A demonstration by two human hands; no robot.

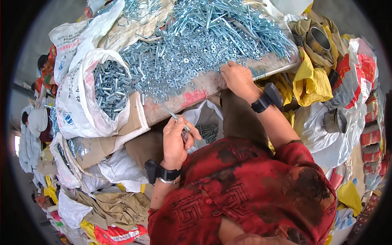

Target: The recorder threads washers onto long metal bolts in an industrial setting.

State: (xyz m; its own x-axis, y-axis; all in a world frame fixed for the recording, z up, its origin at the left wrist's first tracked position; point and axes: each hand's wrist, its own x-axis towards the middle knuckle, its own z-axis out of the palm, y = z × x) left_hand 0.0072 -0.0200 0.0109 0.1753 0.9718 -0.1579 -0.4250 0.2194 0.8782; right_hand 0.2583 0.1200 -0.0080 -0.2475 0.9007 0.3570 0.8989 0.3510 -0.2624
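Note:
My left hand is closed around a thin metal bolt, which points up and left toward the table edge. A thicker shiny section of it shows between the fingers. My right hand rests at the table's front edge with its fingers bent together beside a spread of small washers and nuts. Whatever its fingertips pinch, if anything, is hidden. Behind the washers lies a heap of long bluish threaded bolts. Left of my left hand, an open white woven sack holds many short metal sleeves.
The worktable edge is worn and stained red. Below it, between my legs, a white bag holds more metal pieces. At the right are yellow sacks and metal cups. Other people sit at the far left.

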